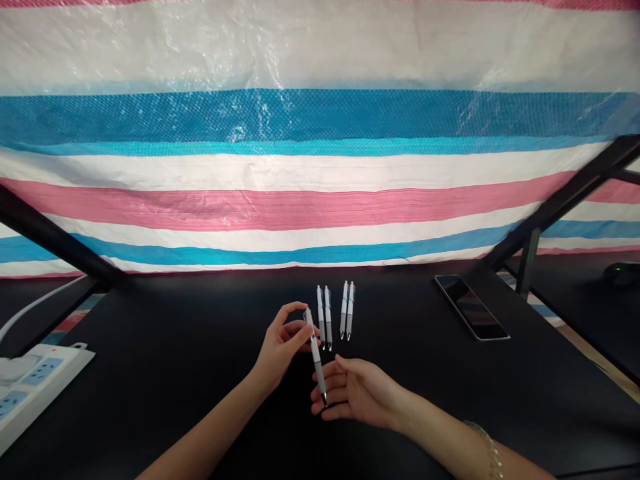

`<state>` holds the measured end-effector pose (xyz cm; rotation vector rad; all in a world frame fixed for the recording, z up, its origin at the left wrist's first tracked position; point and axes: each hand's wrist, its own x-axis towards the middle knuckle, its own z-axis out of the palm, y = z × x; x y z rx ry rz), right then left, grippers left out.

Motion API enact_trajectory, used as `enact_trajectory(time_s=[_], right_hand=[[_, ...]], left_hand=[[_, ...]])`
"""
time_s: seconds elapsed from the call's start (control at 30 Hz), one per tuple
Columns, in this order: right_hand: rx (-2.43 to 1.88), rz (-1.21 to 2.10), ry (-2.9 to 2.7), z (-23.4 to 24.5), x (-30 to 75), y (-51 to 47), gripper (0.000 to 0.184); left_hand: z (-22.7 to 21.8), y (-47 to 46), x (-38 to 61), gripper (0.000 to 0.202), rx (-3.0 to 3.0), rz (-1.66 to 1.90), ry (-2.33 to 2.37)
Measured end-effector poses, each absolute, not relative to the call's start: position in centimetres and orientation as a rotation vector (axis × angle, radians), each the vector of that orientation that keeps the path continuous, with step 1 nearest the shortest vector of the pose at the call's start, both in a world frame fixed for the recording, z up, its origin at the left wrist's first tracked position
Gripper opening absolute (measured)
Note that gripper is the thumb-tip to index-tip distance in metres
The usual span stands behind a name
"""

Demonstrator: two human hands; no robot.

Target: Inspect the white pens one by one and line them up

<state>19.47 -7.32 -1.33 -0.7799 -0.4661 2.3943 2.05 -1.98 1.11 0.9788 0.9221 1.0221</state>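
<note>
My left hand (pixel 278 347) is closed on a white and grey pen (pixel 317 357), gripping its upper barrel, with the index finger stretched to the top end. The pen slants down toward me, its dark tip lowest. My right hand (pixel 365 392) is open beside the pen's lower half, palm turned toward it and fingers spread behind the tip. Whether those fingers touch the pen I cannot tell. Just beyond the hands, one pair of similar pens (pixel 327 310) lies side by side, tips toward me. A second pair (pixel 344 310) lies a little to the right.
A smartphone (pixel 473 307) with a dark screen lies at the right of the black table (pixel 200 313). At the left edge is a white power strip (pixel 50 393) with a plug. Black metal bars (pixel 545 207) flank a striped plastic sheet (pixel 320 207) at the back.
</note>
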Motion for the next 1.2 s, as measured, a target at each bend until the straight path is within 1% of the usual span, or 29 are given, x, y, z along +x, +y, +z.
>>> enact_trajectory(time_s=[0.4, 0.6, 0.77, 1.03, 1.2], right_hand=[[-0.778, 2.398, -0.47, -1.17, 19.48, -7.23, 0.043], [-0.799, 2.393, -0.443, -1.18, 19.39, -7.31, 0.041], [-0.814, 2.394, -0.444, -0.99, 19.36, -7.2, 0.04], [-0.816, 2.392, -0.446, -1.3, 19.36, -7.37, 0.037], [-0.83, 2.38, -0.428, -1.35, 19.32, -7.4, 0.036]], left_hand=[[0.79, -1.83, 1.94, 0.037, 1.039, 0.985, 0.951], [0.88, -1.89, 1.98, 0.047, 1.028, 0.979, 0.953], [0.73, -1.75, 1.92, 0.041, 1.012, 0.986, 0.976], [0.74, -1.64, 1.76, 0.039, 1.01, 0.993, 0.964], [0.77, -1.54, 1.73, 0.045, 0.975, 1.001, 0.965]])
